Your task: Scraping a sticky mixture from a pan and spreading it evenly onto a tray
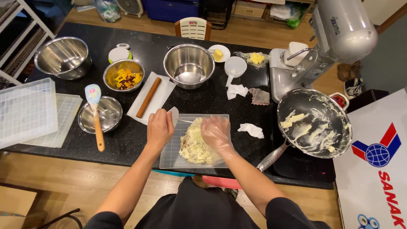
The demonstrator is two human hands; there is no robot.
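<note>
down at the near edge of the black speckled desk point(212, 101), both hands are on the job. the left hand point(159, 129) has its grip closed on a small white plastic scraper point(174, 115), held at the top left corner of the clear square plastic sheet point(171, 148). the right hand point(217, 132), in a thin clear glove, lies flat with fingers spread on the pale lumpy mass of candy mix point(195, 142); it presses, it clamps nothing. that mass sits in the middle of the sheet, heaped and uneven, with darker bits showing through.

how far along? by my reading, the cooking is done: the dark non-stick frying pan point(314, 123) stands to the right, mostly scraped out, only pale smears on its wall. the mix is already out on the sheet, but it is rough and not yet flat, so the shaping looks barely begun. the wooden rolling pin point(149, 97) lies untouched on a white paper beyond the left hand. further left, the steel bowl of yellow and dark red pieces point(124, 76) is full, a small steel bowl carries a wooden-handled pale blue spatula point(96, 116), and a translucent plastic box point(26, 111) waits at the desk's edge. crumpled white tissues lie near the sheet. a silver stand mixer point(326, 42) looms behind the pan.
</note>
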